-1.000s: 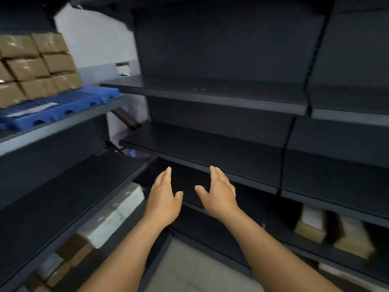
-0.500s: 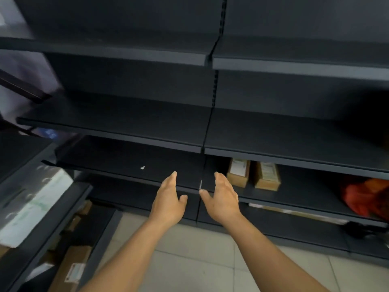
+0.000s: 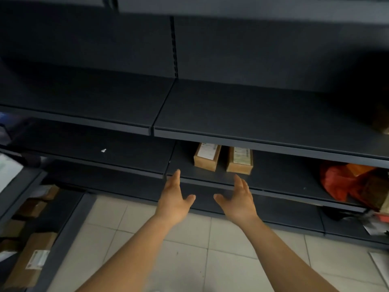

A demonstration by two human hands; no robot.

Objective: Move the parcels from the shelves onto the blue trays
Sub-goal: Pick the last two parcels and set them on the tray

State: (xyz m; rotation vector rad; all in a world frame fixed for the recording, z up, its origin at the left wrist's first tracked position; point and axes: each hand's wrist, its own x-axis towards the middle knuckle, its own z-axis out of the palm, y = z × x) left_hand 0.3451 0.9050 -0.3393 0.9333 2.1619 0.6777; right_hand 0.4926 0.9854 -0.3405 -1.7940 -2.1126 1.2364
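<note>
You are reaching with your left hand [image 3: 174,199] and right hand [image 3: 239,200], fingers spread and holding nothing; two parcels [image 3: 207,157] are sitting just beyond your fingertips, not yet moved.

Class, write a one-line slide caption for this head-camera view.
Both open hands, left hand and right hand, reach toward two labelled cardboard parcels on a dark shelf.

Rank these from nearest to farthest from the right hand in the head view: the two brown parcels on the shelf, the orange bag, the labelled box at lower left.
From the right hand:
1. Right parcel, just above.
2. Left parcel, beside it.
3. Orange bag, far right.
4. Labelled box, far lower left.
</note>
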